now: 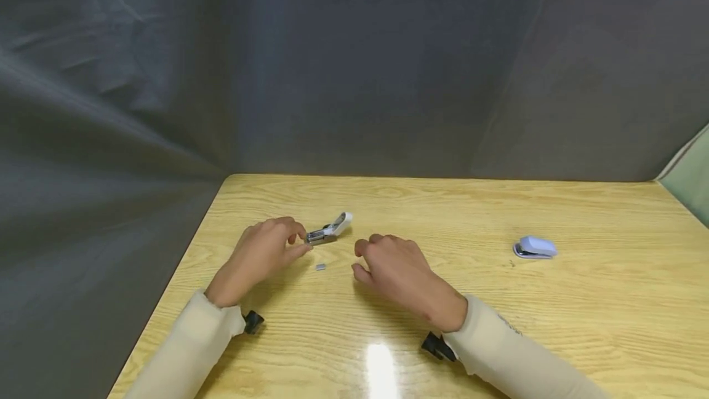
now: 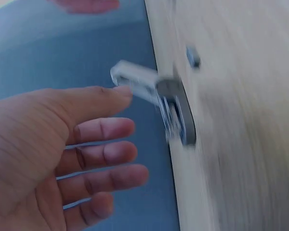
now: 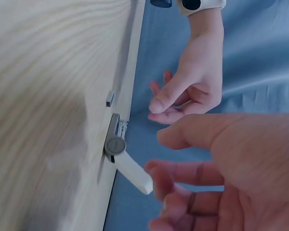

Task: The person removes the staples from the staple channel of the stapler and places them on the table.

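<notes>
A small white and grey stapler point(image 1: 325, 236) lies on the table with its top cover swung far back, baring the metal staple channel. My left hand point(image 1: 268, 242) hovers at the channel end; the left wrist view shows its thumb and loosely bent fingers point(image 2: 118, 153) with nothing between them. On the other side, past the raised cover point(image 3: 135, 174), my right hand point(image 1: 396, 263) hangs over the table, fingers loosely curled and holding nothing. A short strip of staples point(image 1: 320, 267) lies on the wood just in front of the stapler.
A lilac stapler point(image 1: 535, 247) rests closed farther right on the wooden table point(image 1: 443, 214). Dark sheeting point(image 1: 376, 66) hangs behind the table and along its left side. Each sleeve carries a black wrist camera point(image 1: 439, 346) close above the tabletop.
</notes>
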The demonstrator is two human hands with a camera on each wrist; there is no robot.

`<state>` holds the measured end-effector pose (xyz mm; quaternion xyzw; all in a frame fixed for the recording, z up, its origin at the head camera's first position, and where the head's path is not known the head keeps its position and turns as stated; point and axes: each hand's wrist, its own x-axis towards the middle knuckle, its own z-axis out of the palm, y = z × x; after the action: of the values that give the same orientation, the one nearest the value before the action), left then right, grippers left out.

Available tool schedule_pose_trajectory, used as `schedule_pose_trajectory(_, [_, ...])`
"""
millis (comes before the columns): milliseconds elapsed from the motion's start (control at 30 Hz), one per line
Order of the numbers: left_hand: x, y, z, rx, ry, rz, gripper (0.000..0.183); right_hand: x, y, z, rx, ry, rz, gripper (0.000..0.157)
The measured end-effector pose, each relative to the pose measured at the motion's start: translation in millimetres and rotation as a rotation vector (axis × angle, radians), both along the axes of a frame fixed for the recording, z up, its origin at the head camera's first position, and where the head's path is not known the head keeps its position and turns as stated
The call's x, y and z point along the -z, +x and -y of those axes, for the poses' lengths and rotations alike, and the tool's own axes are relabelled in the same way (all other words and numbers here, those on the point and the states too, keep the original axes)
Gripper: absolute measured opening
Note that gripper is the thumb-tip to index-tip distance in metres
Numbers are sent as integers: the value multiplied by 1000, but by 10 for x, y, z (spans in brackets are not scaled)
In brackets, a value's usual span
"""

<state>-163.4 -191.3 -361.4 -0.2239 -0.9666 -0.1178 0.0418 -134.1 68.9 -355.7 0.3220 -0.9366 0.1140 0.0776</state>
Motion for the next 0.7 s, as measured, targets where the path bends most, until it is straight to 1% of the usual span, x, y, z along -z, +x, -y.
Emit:
schedule_pose_trajectory(67, [-7,64,-82,48,16,-23,25,8,59,-64,40,28,-29,12])
schedule_pose_trajectory(133, [-3,117,-179,99,39,-27,29,15,119,-133,67,48,-44,13])
schedule_pose_trajectory(200, [10,155,-284,148,45,-30,33,29,173,-209,67,63,-59,17])
schedule_pose_trajectory(333, [49,207,-473,221,30,-10,39,25,278,-354,55,84,-48,24])
schedule_pose_trajectory(400, [67,216,-545,253,24,1,41,18,319,-418,68,89,-37,27])
schedule_pose_trajectory(500, [83,200,-647,294,50,36,43,23,353,-526,89,85,-33,28])
schedule_pose_trajectory(567, [87,172,-714,309,68,68,45,24,349,-599,97,66,-19,24])
schedule_pose_trajectory(633, [85,139,-782,318,82,105,47,16,336,-669,110,41,11,26])
schedule_pose_trajectory(700, [96,97,-852,333,78,124,49,5,311,-732,130,17,46,27])
